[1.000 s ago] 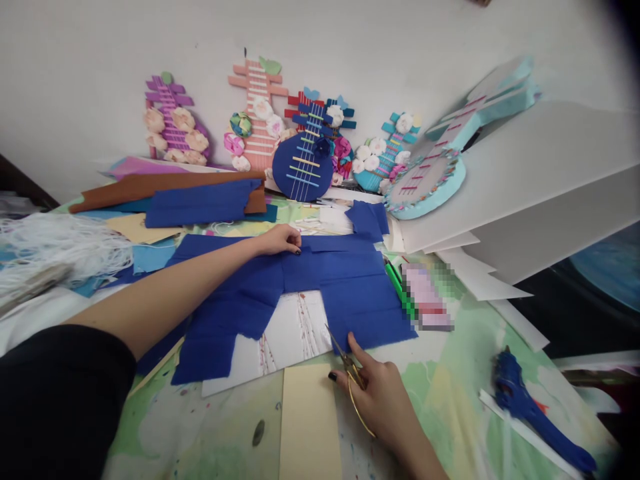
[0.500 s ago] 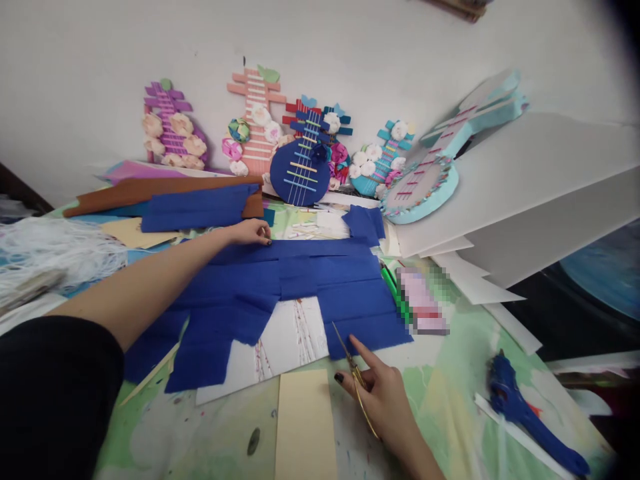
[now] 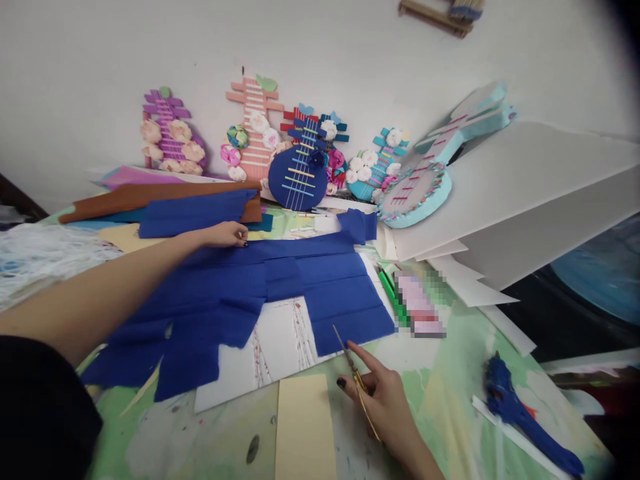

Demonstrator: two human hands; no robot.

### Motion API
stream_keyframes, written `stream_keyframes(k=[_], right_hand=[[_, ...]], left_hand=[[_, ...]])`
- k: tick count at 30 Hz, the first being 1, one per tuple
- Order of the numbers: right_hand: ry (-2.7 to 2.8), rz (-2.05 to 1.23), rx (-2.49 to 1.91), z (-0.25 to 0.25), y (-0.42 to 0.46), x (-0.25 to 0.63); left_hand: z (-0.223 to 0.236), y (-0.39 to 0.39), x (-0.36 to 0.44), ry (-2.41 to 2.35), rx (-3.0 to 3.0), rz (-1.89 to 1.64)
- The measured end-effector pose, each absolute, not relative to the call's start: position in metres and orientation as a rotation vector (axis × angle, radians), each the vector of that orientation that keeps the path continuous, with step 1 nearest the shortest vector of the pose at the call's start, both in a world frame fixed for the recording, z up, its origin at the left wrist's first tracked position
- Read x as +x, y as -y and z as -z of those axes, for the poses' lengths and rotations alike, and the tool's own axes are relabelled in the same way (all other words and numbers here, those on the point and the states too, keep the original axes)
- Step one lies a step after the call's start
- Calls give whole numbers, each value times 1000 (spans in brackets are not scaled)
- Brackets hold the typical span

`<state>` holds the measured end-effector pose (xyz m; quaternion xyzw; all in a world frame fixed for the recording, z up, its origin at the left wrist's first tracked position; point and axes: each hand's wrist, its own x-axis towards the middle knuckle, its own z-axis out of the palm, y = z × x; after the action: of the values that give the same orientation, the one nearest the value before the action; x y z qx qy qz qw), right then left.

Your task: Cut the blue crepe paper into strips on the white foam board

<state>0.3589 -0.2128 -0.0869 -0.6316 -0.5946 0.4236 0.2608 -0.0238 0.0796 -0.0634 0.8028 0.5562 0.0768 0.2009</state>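
Observation:
A wide, creased sheet of blue crepe paper (image 3: 215,280), cut with notches along its near side, lies across the table and over a white board (image 3: 280,333). My left hand (image 3: 231,235) pinches the sheet's far edge, fingers closed. In my right hand (image 3: 383,400) is a pair of gold scissors (image 3: 354,373), blades pressed together and pointing away. Their tip is close to the sheet's near right part; whether they touch, I cannot tell. Reddish streaks mark the bare part of the board. A cream paper strip (image 3: 306,427) lies left of my right hand.
Paper lute-shaped crafts, among them a dark blue one (image 3: 297,177), lean on the wall. A blue glue gun (image 3: 525,420) lies at right. Green pens (image 3: 393,293) and a pixelated pink object (image 3: 420,303) are beside the sheet. White string (image 3: 45,260) is heaped at left.
My left hand has moved left, drawing the blue crepe paper with it, so a strip of the board's right edge now shows. The right hand with the scissors has hardly moved.

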Motion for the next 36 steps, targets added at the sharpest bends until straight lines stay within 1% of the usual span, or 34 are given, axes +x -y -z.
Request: stream_keyframes(k=[6, 8, 12, 14, 17, 19, 21, 24, 27, 29, 32, 33, 36], right_hand=[[1677, -1055, -1699, 95, 213, 362], [1674, -966, -1723, 99, 214, 365], [1688, -680, -1895, 95, 223, 385], [1784, -584, -2008, 89, 231, 402], [1929, -523, -2195, 85, 243, 433], [2012, -528, -2237, 88, 249, 454], [2074, -513, -2212, 93, 253, 470], [2140, -382, -2106, 95, 255, 477], [2154, -290, -1928, 83, 254, 454], [2160, -439, -1802, 71, 252, 425], [2176, -853, -1701, 59, 249, 376], [2174, -939, -1673, 58, 248, 362], [2089, -1028, -1605, 62, 249, 334]], left_hand=[[59, -62, -36, -1685, 2301, -275], [54, -55, -31, -1719, 2353, -368], [38, -24, 1, -1695, 2502, -583], [32, 7, 26, -1513, 2618, -621], [31, 71, 65, -1111, 2748, -539], [36, 116, 87, -658, 2829, -452], [43, 156, 101, -358, 2884, -336], [57, 199, 109, -204, 3001, -245], [68, 221, 110, -214, 3183, -256], [73, 228, 112, -198, 3292, -342], [77, 231, 116, -114, 3406, -437], [77, 232, 118, -94, 3428, -449], [75, 236, 123, -124, 3459, -477]])
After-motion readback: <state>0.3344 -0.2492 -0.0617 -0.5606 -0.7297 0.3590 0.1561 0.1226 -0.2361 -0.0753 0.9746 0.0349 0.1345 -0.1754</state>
